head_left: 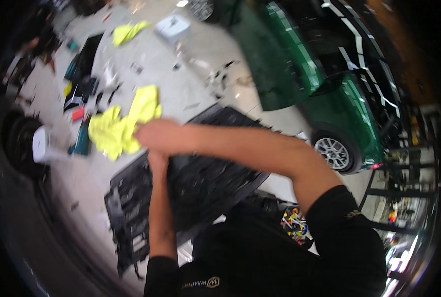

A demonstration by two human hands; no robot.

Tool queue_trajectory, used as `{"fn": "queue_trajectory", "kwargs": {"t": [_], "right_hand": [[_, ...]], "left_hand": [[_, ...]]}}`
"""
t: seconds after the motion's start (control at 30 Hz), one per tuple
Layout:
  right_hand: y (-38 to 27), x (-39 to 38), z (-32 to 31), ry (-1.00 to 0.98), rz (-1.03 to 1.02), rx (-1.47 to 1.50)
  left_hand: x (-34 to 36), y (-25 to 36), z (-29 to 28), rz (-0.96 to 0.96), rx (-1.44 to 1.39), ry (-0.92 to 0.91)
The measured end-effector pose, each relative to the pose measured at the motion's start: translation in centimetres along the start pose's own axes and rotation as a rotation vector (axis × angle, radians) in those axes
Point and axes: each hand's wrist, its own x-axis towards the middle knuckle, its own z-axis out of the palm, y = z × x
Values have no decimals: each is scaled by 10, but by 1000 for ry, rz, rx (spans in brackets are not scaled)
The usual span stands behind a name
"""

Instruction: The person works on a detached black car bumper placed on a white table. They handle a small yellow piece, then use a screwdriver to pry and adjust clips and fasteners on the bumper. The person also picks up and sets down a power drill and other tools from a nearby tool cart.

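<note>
A bright yellow cloth (112, 129) hangs crumpled in two lobes at the fingers of my right hand (163, 136). That hand looks closed on the cloth, though motion blurs it. My right arm reaches across from the right. My left hand (157, 161) comes up from below and meets the right hand, which covers its fingers; whether it also grips the cloth cannot be told. Beneath my forearms is a large black ribbed plastic panel (200, 190), tilted in front of my body.
Left on the pale floor are a teal cordless power tool (83, 137), a white container (41, 144) and a red item (78, 115). Farther off lie another yellow cloth (129, 32) and a white box (173, 28). A green car (307, 74) with an open door stands right; dark bodywork (17, 218) lines the left.
</note>
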Motion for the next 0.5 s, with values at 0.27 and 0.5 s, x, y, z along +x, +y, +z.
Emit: {"fn": "queue_trajectory", "kwargs": {"t": [0.27, 0.5], "right_hand": [[2, -1, -28, -104, -142, -224], [10, 8, -35, -124, -299, -388]], "left_hand": [[-1, 3, -7, -156, 117, -61], [-3, -14, 2, -100, 128, -28]]}}
